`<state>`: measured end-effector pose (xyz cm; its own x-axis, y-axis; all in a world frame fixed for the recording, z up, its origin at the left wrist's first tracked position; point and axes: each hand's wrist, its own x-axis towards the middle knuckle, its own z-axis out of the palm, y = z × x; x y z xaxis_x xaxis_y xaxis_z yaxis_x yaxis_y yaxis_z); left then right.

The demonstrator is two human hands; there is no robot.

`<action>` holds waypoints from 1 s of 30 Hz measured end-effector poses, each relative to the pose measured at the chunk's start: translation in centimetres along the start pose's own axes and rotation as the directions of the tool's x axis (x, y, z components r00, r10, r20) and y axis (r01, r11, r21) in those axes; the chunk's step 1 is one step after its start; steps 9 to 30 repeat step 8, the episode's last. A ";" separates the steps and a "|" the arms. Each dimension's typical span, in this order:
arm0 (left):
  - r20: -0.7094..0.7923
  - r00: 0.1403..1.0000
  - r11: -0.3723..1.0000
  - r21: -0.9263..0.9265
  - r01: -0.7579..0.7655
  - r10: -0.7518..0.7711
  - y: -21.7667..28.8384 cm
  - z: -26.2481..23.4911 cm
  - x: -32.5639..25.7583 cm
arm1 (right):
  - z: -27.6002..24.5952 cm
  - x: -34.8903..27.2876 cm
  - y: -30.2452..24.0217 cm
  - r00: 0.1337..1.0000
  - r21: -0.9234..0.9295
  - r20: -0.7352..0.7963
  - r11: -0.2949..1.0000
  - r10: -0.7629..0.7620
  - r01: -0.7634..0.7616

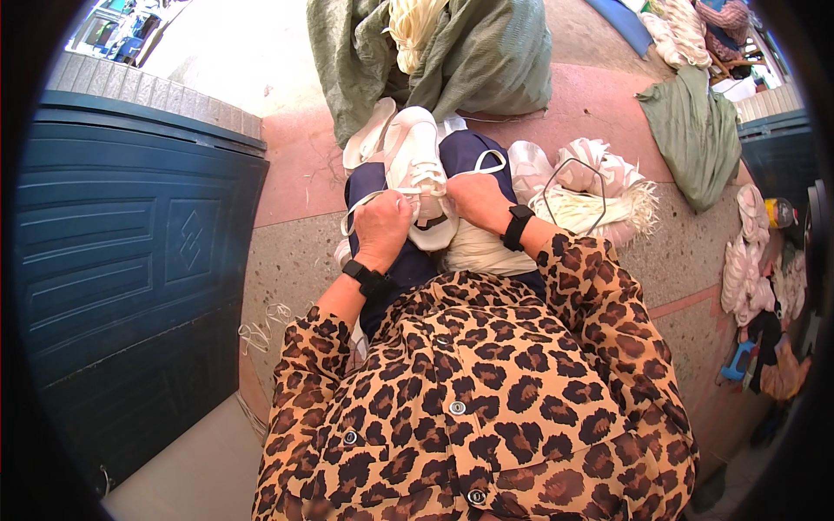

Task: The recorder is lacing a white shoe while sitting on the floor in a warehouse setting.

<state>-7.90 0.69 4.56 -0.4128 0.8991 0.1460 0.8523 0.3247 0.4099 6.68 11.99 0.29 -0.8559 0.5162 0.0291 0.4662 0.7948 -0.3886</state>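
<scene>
A white sneaker [412, 158] rests between my knees, toe pointing away from me, with white laces [426, 176] threaded across its front. My left hand [382, 229] is closed at the left side of the shoe, pinching a shoelace whose slack loops out beside the wrist. On the other side, my right hand [480, 205] has its fingers curled around a lace too, and a loop rises above the knuckles. The exact fingertips are partly hidden. A second pale shoe [369, 135] lies just beyond, to the left. Under my right forearm sits a bundle of cream laces [486, 252].
A grey-green sack [512, 65] stands ahead, topped by a lace bundle [412, 30]. Several bundled pale shoes [580, 165] and a bent wire frame [605, 198] lie right. Loose laces [261, 330] are on the floor near a blue door [130, 252]. Far right are more shoes [745, 273].
</scene>
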 end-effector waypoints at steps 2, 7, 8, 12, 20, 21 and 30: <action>0.004 0.997 0.993 0.094 -0.076 0.076 0.0 0.2 0.0 | 0.0 0.0 -0.1 1.000 -0.002 -0.002 1.000 0.004 -0.004; 0.094 0.984 0.973 0.161 -0.164 0.150 0.0 1.1 0.1 | -0.2 -0.1 -0.5 1.000 0.012 0.008 1.000 0.022 -0.022; 0.097 0.985 0.968 0.193 -0.158 0.142 0.0 1.3 0.2 | -0.3 -0.2 -0.5 0.999 0.027 0.017 0.998 0.051 -0.052; 0.097 0.985 0.968 0.193 -0.158 0.142 0.0 1.3 0.2 | -0.3 -0.2 -0.5 0.999 0.027 0.017 0.998 0.051 -0.052; 0.097 0.985 0.968 0.193 -0.158 0.142 0.0 1.3 0.2 | -0.3 -0.2 -0.5 0.999 0.027 0.017 0.998 0.051 -0.052; 0.097 0.985 0.968 0.193 -0.158 0.142 0.0 1.3 0.2 | -0.3 -0.2 -0.5 0.999 0.027 0.017 0.998 0.051 -0.052; 0.097 0.985 0.968 0.193 -0.158 0.142 0.0 1.3 0.2 | -0.3 -0.2 -0.5 0.999 0.027 0.017 0.998 0.051 -0.052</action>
